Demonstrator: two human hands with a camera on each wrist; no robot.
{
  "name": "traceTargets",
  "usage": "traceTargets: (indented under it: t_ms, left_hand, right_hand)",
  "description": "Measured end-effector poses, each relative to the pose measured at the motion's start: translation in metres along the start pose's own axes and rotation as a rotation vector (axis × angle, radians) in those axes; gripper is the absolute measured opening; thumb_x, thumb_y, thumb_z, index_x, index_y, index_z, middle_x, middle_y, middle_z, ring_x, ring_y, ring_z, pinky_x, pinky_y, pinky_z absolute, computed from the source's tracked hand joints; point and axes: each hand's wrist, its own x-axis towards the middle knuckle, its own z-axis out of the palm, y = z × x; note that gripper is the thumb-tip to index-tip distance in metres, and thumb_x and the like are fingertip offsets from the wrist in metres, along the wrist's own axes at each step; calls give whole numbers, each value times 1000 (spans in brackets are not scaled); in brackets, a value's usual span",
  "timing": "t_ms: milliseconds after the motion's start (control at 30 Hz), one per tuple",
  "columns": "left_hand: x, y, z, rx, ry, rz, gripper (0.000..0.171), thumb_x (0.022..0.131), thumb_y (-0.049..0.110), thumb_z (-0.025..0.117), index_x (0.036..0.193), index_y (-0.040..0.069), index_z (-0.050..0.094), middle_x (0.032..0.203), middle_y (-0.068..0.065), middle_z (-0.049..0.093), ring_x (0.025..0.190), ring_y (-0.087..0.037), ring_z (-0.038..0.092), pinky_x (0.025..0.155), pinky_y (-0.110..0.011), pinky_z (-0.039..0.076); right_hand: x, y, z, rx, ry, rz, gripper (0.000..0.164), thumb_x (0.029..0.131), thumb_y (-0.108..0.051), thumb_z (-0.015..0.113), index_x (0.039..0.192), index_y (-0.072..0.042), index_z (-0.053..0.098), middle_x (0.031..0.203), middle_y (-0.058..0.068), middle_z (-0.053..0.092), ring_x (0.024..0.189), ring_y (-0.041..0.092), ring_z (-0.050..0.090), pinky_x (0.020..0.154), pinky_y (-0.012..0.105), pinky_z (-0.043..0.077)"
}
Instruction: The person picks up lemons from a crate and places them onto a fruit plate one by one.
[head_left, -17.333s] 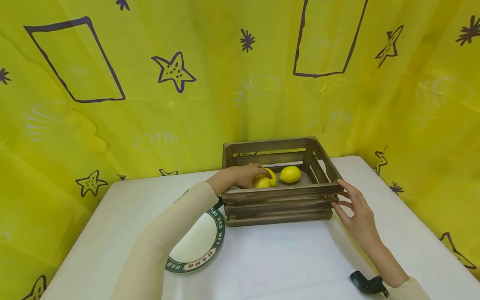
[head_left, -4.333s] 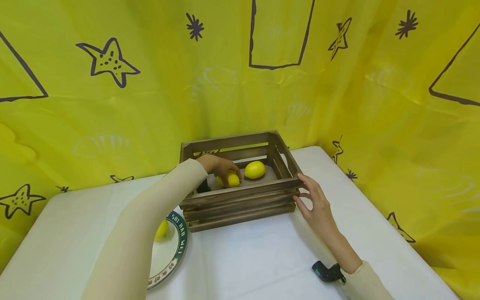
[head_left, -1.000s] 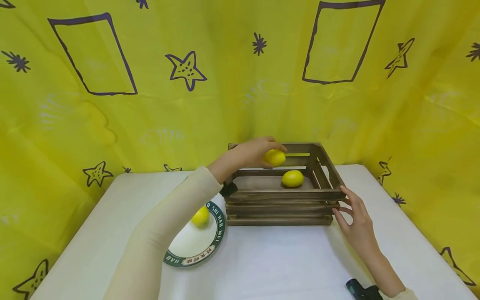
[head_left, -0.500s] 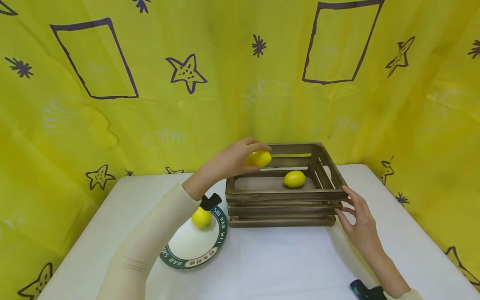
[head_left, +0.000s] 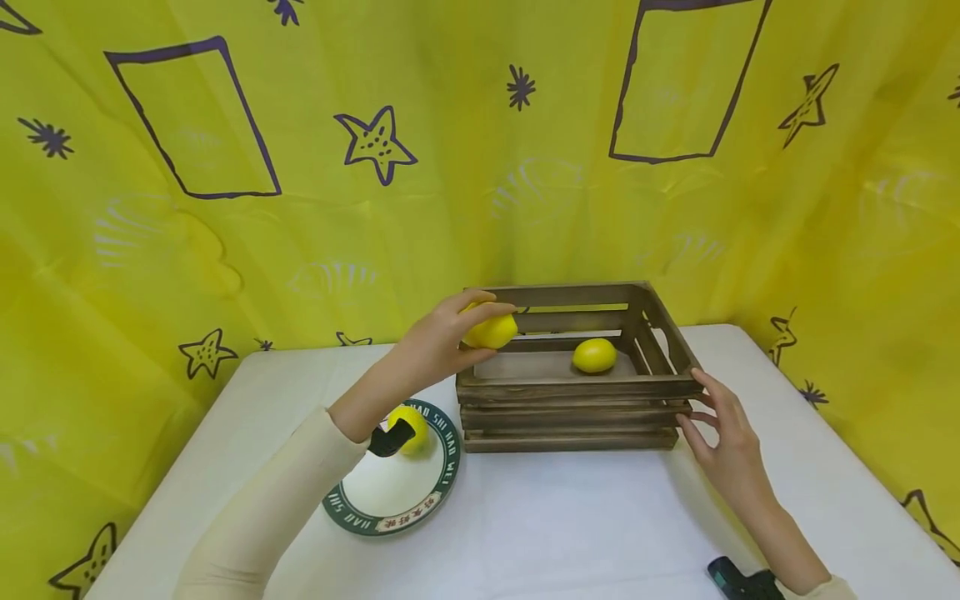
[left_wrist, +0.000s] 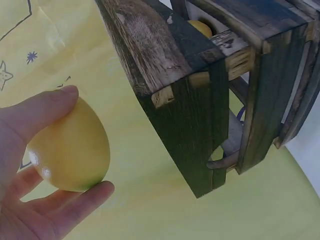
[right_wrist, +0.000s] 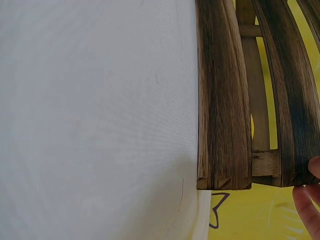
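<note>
From the head view I am holding a lemon (head_left: 491, 331) in the left hand (head_left: 442, 335), the grip clamped on it: thumb bearing on one side, fingertips on the other. The lemon is sitting out toward the fingertips rather than deep in the palm, and in the left wrist view its greenish end is lying against a fingertip. It is hanging by the left end of the crate (head_left: 570, 390), apart from the wood in that wrist view; I am not able to tell its exact height. Such a light hold is probably sparing the fruit a squeeze.

With the right hand (head_left: 726, 446) I am pinching the crate's front right corner, presumably to steady it. The crate is standing toward the far edge of the worktop (head_left: 540, 517), with a second lemon (head_left: 594, 356) lying inside, toward its right end. Just beyond its front left corner, the plate (head_left: 390, 492) is carrying a third lemon (head_left: 417, 429) near its far rim, probably placed close for a short reach.
</note>
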Motion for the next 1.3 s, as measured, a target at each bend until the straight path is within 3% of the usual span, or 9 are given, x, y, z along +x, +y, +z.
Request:
traceTargets:
  t_ms: [333, 633, 767, 867, 1000, 1133, 1300]
  left_hand:
    - [-24, -2, -5, 39, 52, -31, 57, 80, 13, 81, 132, 16, 59, 134, -14, 54, 120, -33, 55, 90, -38, 55]
    - [-59, -7, -4, 80, 88, -71, 60, 78, 14, 83, 132, 17, 58, 131, -14, 55, 116, -34, 57, 85, -37, 57]
    - [-71, -10, -6, 79, 117, -80, 61, 76, 13, 84, 131, 16, 59, 130, -14, 56, 115, -33, 57, 86, -39, 57]
    - [-80, -12, -6, 76, 123, -88, 60, 76, 12, 85, 130, 16, 59, 129, -15, 55, 116, -33, 57, 86, -38, 57]
    - [-95, -15, -4, 59, 116, -130, 60, 75, 12, 85, 130, 16, 60, 130, -15, 55, 116, -35, 57, 84, -38, 57]
    - [-113, -20, 1, 21, 115, -174, 58, 75, 10, 84, 128, 13, 60, 130, -16, 56, 110, -35, 59, 74, -31, 59]
    - [-131, -27, 7, 8, 135, -192, 58, 72, 4, 85, 124, 8, 60, 126, -15, 57, 106, -32, 61, 73, -30, 59]
  right_hand:
    - [-2, 0, -2, 11, 7, 8, 98, 52, 39, 70, 140, 7, 41, 131, 30, 47, 117, -15, 39, 87, -1, 39]
    - [-4, 1, -1, 27, 2, 5, 91, 58, 37, 69, 140, 7, 41, 132, 30, 47, 118, -13, 40, 87, 0, 39]
    - [-3, 1, -1, 24, 0, 6, 69, 78, 20, 67, 140, 7, 41, 132, 30, 46, 119, -13, 40, 88, 0, 38]
    - [-3, 1, -2, 18, -2, 2, 60, 85, 8, 64, 140, 6, 41, 133, 31, 46, 119, -13, 39, 88, 0, 38]
    - [-3, 2, -2, 25, -2, -7, 57, 87, 6, 64, 140, 7, 41, 133, 30, 46, 119, -13, 39, 88, 0, 38]
    - [-3, 2, -2, 43, -7, -4, 54, 95, -18, 56, 140, 7, 40, 135, 27, 47, 119, -12, 41, 88, 0, 39]
    - [-1, 1, -1, 46, -14, -4, 54, 95, -17, 56, 140, 7, 40, 136, 24, 47, 119, -13, 41, 88, 0, 39]
